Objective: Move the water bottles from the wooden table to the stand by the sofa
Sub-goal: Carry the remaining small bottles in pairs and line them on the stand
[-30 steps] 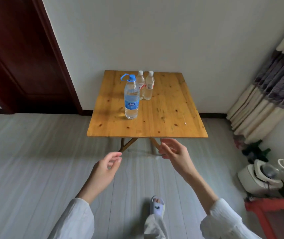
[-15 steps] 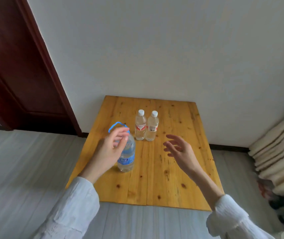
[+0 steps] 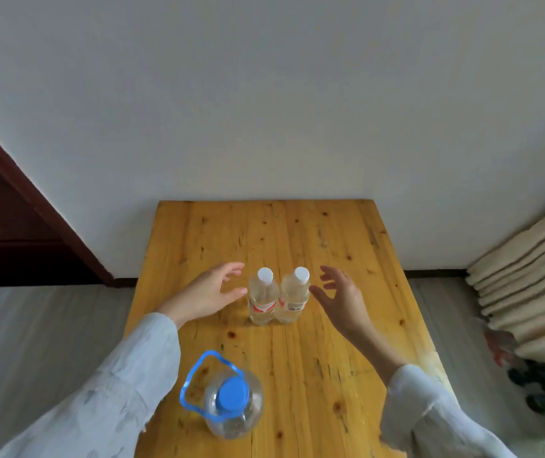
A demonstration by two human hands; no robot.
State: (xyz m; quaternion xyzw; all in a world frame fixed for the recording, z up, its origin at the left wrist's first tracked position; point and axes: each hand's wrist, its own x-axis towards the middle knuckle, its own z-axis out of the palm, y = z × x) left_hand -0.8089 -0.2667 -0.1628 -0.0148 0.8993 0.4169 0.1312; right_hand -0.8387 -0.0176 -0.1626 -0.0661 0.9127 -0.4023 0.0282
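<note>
Flanking small bottles (image 3: 277,297): left hand (image 3: 206,294), right hand (image 3: 340,300) (both spread, empty).

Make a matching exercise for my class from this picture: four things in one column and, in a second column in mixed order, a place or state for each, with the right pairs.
Things
1. large bottle
2. left small bottle
3. right hand
4. curtain

Places or states
a. open, just right of the two small bottles
b. at the far right edge of the view
c. white cap, red label
d. blue cap and blue carry handle, near the table's front edge

Pairs: 1-d, 2-c, 3-a, 4-b
</note>
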